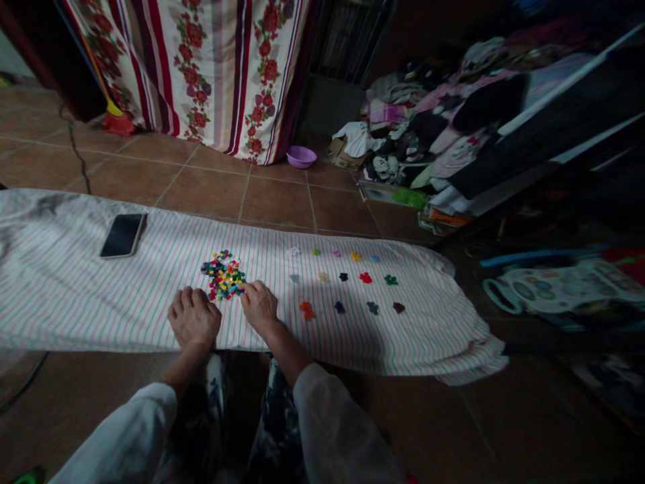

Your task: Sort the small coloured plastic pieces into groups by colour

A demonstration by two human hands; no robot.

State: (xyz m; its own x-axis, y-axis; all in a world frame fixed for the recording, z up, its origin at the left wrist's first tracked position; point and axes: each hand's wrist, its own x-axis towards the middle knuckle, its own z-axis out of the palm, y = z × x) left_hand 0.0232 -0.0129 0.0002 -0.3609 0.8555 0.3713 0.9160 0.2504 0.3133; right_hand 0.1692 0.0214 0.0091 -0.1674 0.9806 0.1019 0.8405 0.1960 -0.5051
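Note:
A pile of small multicoloured pieces [226,274] lies on the striped cloth [272,249]. My left hand [194,317] rests on the cloth just below the pile's left side, its fingers curled and their tips hard to make out. At the pile's right edge is my right hand [259,306], with thumb and forefinger pinched together; whatever is between them is too small to name. Right of it, small single-colour clusters stand in three rows, among them red [365,277], orange [306,310], dark blue [339,307], black [343,277] and yellow [355,256].
A phone [123,236] lies on the cloth at left. Beyond the cloth are a tiled floor, a purple basin [301,157], a floral curtain [201,74] and a red broom [118,121]. Heaped clothes [433,128] fill the back right.

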